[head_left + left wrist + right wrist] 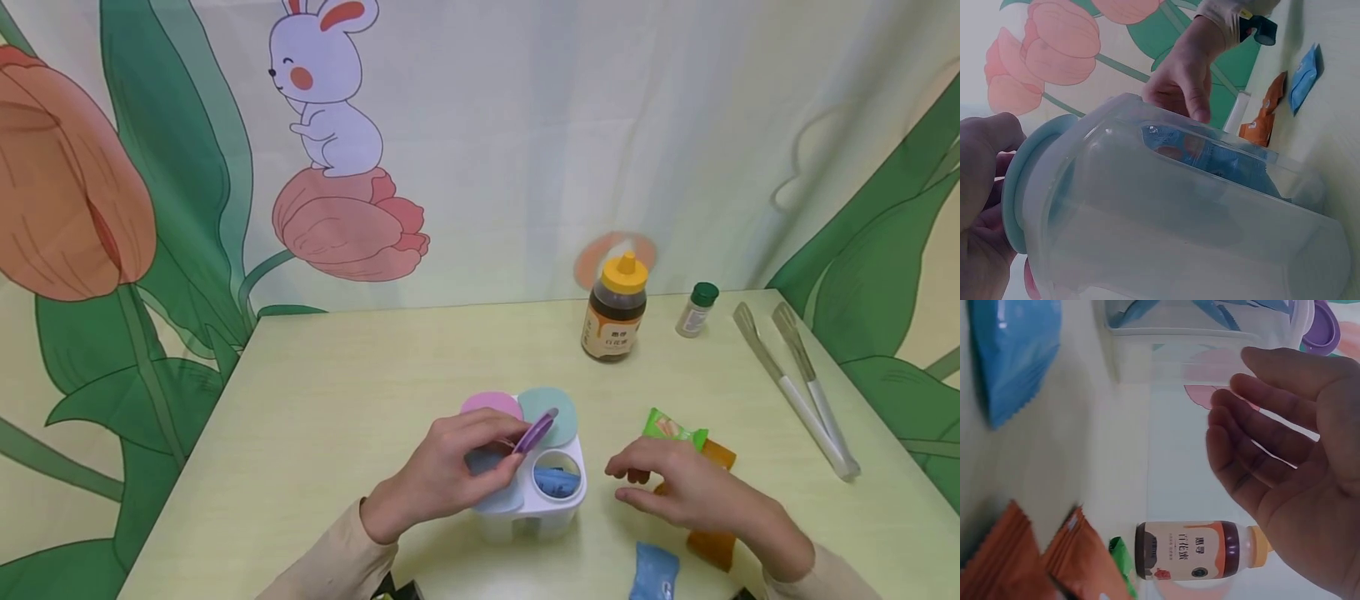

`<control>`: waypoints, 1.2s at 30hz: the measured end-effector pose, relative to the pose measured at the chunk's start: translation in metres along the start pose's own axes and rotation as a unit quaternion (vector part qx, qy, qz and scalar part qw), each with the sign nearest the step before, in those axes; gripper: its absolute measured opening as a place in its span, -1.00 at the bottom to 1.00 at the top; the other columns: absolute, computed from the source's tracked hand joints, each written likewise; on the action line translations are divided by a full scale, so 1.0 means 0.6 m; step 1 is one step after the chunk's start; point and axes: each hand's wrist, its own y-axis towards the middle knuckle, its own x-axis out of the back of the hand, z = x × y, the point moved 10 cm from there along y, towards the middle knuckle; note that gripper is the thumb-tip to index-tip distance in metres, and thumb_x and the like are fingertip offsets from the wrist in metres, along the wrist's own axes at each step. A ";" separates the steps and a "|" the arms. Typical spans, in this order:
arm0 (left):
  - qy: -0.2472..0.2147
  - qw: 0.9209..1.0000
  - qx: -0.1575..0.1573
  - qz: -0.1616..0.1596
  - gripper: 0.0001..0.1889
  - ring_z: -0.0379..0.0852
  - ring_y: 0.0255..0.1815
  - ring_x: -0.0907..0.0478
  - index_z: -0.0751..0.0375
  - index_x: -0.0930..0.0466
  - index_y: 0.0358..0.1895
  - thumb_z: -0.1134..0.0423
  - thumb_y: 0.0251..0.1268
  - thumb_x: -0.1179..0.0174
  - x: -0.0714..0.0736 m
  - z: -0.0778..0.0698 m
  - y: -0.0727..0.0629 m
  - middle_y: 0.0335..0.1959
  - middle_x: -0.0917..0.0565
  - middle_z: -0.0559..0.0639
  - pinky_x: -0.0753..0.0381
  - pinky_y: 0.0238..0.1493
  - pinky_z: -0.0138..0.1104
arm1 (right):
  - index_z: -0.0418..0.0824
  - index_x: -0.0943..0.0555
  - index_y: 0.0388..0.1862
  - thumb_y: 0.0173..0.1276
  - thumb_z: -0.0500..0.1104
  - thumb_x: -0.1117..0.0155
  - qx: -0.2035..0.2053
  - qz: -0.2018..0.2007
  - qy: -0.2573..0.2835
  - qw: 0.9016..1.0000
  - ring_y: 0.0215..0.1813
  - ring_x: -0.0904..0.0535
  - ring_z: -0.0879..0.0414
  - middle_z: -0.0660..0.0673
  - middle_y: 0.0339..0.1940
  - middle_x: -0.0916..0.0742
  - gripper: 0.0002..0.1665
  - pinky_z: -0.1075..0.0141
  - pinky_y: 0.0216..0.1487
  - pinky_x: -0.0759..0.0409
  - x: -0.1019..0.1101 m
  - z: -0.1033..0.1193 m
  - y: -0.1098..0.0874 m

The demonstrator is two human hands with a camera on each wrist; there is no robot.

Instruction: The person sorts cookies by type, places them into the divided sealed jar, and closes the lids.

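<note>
Four-part white and clear container (577,454) stands on the table, with pink, teal and light blue lids over its other openings. My left hand (450,467) pinches a purple round lid (536,431), tilted up above the container. Below it the front right opening is uncovered, and a blue packet (557,482) lies inside. Through the clear wall in the left wrist view, blue packets (1210,156) show too. My right hand (686,487) holds nothing; its fingers are loosely bent, to the right of the container and over orange packets (711,546).
A green packet (667,425) and a blue packet (654,572) lie near the right hand. Farther back stand a honey bottle (615,321) with a yellow cap and a small green-capped jar (697,310). Tongs (813,408) lie at the right edge. A printed curtain (487,167) hangs behind.
</note>
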 end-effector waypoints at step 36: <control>0.009 1.000 -0.011 -0.006 -0.74 -0.21 -0.22 -0.70 0.30 -0.63 -0.04 0.44 0.17 -0.26 0.000 -0.001 -0.002 -0.18 -0.71 0.07 -0.69 -0.12 -0.51 | -0.15 -0.63 0.08 0.31 0.09 -0.32 -0.107 0.128 0.051 0.985 -0.24 -0.51 0.35 0.15 -0.13 -0.70 -0.54 0.43 -0.22 -0.62 -0.068 -0.056 -0.039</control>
